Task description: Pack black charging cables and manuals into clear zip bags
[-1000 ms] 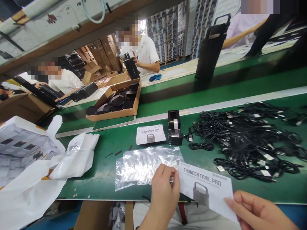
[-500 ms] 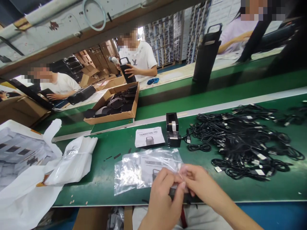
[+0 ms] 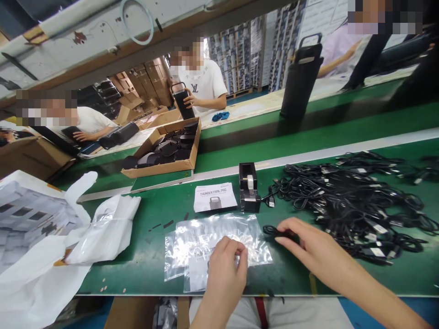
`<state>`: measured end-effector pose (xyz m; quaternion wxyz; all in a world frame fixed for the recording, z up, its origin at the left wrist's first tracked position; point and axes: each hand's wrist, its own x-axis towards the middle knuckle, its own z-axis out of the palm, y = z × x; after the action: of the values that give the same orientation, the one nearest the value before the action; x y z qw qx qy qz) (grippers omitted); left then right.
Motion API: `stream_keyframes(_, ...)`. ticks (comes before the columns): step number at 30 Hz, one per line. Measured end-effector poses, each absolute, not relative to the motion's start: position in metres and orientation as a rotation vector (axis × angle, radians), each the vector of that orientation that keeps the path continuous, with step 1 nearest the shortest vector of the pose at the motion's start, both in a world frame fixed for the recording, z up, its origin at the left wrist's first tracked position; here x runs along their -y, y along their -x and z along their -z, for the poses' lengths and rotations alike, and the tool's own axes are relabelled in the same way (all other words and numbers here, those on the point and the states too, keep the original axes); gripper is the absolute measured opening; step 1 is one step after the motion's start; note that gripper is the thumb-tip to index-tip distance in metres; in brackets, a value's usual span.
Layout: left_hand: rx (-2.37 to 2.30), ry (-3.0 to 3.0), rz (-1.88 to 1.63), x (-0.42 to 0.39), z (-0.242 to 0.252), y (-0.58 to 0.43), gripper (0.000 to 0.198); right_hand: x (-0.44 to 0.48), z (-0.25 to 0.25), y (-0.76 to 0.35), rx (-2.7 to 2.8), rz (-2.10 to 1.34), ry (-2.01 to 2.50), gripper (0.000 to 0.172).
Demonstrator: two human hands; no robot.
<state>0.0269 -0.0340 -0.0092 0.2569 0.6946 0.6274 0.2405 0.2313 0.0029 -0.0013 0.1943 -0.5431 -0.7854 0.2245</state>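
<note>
My left hand (image 3: 226, 265) pinches the edge of a clear plastic bag (image 3: 222, 240) lying on the green bench, with a printed leaflet inside it. My right hand (image 3: 308, 249) reaches to the right of the bag, its fingertips closing on a small coiled black cable (image 3: 274, 230). A large heap of black cables (image 3: 356, 205) lies further right. Behind the bag lies a stack of "Thunder Trail Pro" leaflets (image 3: 215, 196), and beside the stack stands a black tape dispenser (image 3: 248, 188).
White plastic bags and a white box (image 3: 51, 228) fill the left side. A cardboard tray of black parts (image 3: 164, 153) sits by the conveyor. A tall black device (image 3: 300, 77) stands on the far belt. People work at the far side.
The leaflet went from my right hand into the clear bag. My right hand then left the bag and moved right onto a coiled cable. My left hand stays on the bag.
</note>
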Motion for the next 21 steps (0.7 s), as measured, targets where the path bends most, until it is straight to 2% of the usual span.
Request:
stream_keyframes(2, -1.687, -1.843, -0.687, 0.034, 0.007, -0.028, 0.014, 0.007, 0.0, -0.218, 2.119, -0.944, 1.524, 0.016)
stream_keyframes(4, -1.684, -1.789, -0.752, 0.035, 0.004, -0.027, 0.014, 0.011, -0.001, -0.209, 2.142, -1.059, 1.491, 0.014)
stream_keyframes(12, -1.609, -1.753, -0.947, 0.041, -0.001, -0.029, 0.013, 0.003, -0.016, -0.198, 2.264, -1.035, 1.358, 0.026)
stream_keyframes(17, -1.579, -1.752, -1.027, 0.042, -0.01, -0.028, 0.012, -0.003, -0.03, -0.175, 2.273, -1.025, 1.368, 0.019)
stream_keyframes(18, -1.581, -1.743, -1.046, 0.041, -0.013, -0.026, 0.013, -0.005, -0.034, -0.171, 2.269, -1.064, 1.348, 0.02)
stream_keyframes(21, -1.596, -1.665, -1.136, 0.037, -0.026, -0.018, 0.015, -0.012, -0.049, -0.164, 2.242, -1.228, 1.26, 0.043)
